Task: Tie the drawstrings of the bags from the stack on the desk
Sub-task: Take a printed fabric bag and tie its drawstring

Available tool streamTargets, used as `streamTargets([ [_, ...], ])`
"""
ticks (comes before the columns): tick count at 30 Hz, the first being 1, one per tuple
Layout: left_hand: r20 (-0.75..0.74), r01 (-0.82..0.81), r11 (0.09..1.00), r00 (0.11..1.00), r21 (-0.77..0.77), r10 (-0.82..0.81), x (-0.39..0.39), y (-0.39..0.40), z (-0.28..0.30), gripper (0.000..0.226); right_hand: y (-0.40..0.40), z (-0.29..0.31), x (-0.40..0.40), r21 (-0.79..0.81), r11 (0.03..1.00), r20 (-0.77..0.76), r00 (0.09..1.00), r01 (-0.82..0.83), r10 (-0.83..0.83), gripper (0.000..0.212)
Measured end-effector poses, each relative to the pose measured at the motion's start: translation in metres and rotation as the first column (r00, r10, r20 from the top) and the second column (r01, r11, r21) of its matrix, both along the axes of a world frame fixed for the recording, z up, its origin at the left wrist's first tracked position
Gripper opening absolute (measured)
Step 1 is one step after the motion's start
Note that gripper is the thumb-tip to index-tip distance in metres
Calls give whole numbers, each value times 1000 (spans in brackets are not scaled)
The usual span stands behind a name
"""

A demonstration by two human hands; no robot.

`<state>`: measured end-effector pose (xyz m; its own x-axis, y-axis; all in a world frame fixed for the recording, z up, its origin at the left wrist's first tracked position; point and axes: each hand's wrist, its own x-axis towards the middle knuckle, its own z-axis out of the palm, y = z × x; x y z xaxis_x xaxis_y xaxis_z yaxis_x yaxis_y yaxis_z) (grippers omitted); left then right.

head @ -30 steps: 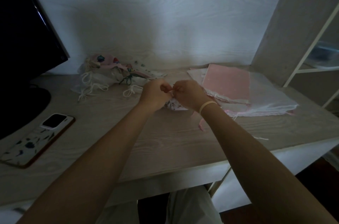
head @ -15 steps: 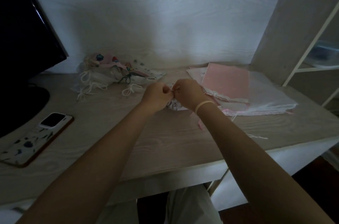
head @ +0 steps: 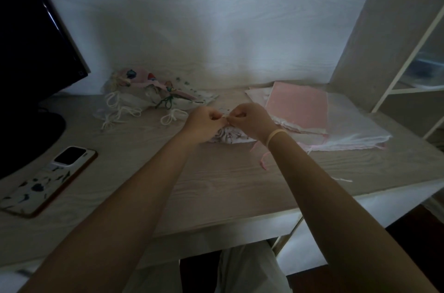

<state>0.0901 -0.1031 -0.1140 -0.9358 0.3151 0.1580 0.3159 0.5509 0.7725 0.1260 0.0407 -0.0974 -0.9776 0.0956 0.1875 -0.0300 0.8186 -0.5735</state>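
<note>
Hands meet at the centre of the frame: my left hand and my right hand sit knuckle to knuckle, fingers curled, both pinching the drawstring at the mouth of a small patterned bag. The cord itself is thin and mostly hidden between my fingertips. The bag lies on the desk directly under my hands, its gathered top raised toward them. A pale band circles my right wrist.

Right of centre, the stack of flat bags lies on the desk, a pink one uppermost, just beside my right hand. A pink cord trails across the desk below my right wrist. Upper left of centre, a heap of bags with looped white cords rests against the wall. At lower left lies a phone, face down, and a dark monitor fills the upper left.
</note>
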Motion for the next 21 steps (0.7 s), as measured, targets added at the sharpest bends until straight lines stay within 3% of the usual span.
streamTargets([
  [6, -19, 5, 1000, 1000, -5, -5, 0, -1, -1, 20, 3, 2, 1, -7, 999, -56, 997, -46, 45, 22],
  [12, -111, 19, 984, 993, -179, -39, 1, -1, 3, 24, 8, -3, -3, 131, 991, -91, 994, -42, 54, 15],
  [16, -186, -11, 978, 982, -209, -29, 5, 2, 2, 23, 6, -4, -3, 134, 987, -59, 994, -87, 95, 20],
  [18, -228, -22, 986, 974, -166, -17, 5, 3, -1, 20, 7, -6, -3, -5, 996, -8, 996, -86, 86, 26],
  [19, -241, -36, 992, 970, -120, 6, 5, 4, -2, 17, 7, -6, -2, -188, 979, 25, 996, -81, 87, 25],
  [20, -252, -58, 996, 967, -72, 38, 5, 5, -4, 16, 6, -7, 1, -426, 902, 61, 993, -70, 105, 21],
  [21, -255, -82, 996, 964, -34, 71, 6, 5, -4, 14, 4, -8, 3, -655, 754, 93, 985, -51, 147, 18],
])
